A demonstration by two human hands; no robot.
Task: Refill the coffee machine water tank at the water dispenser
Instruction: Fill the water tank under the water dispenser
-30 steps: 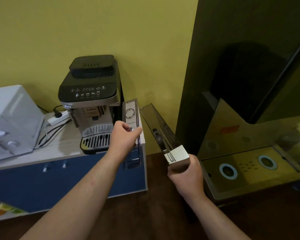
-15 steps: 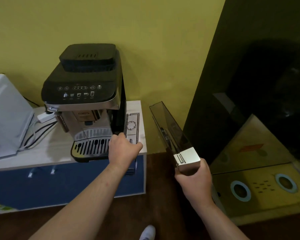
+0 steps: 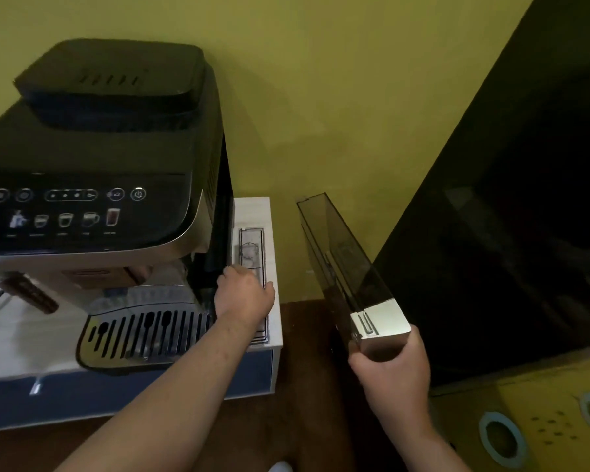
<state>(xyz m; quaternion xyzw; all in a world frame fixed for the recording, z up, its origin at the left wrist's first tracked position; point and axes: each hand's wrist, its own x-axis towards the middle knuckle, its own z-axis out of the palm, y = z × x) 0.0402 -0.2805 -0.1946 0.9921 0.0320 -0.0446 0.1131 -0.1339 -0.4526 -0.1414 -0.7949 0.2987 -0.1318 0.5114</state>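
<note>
A black and silver coffee machine [image 3: 99, 185] stands on a white counter [image 3: 273, 338]. Its smoked, clear water tank [image 3: 344, 264] hangs in the air to the right of the counter, tilted, with my right hand [image 3: 390, 376] gripping its silver front end. The tank's flat clear lid [image 3: 251, 253] lies on the counter beside the machine's right side. My left hand [image 3: 244, 296] rests on the near part of that lid, fingers curled on it. No water dispenser is in view.
A dark glossy panel [image 3: 508, 216] rises at the right, close to the tank. A yellow box [image 3: 539, 420] with ringed holes sits at the lower right. The drip tray [image 3: 140, 338] juts from the machine's front. Blue cabinet fronts [image 3: 123, 393] lie below the counter, above brown floor.
The view has come closer and lower toward the machine. My left hand has brought the lid from upright down flat onto the counter. My right hand keeps holding the tank.
</note>
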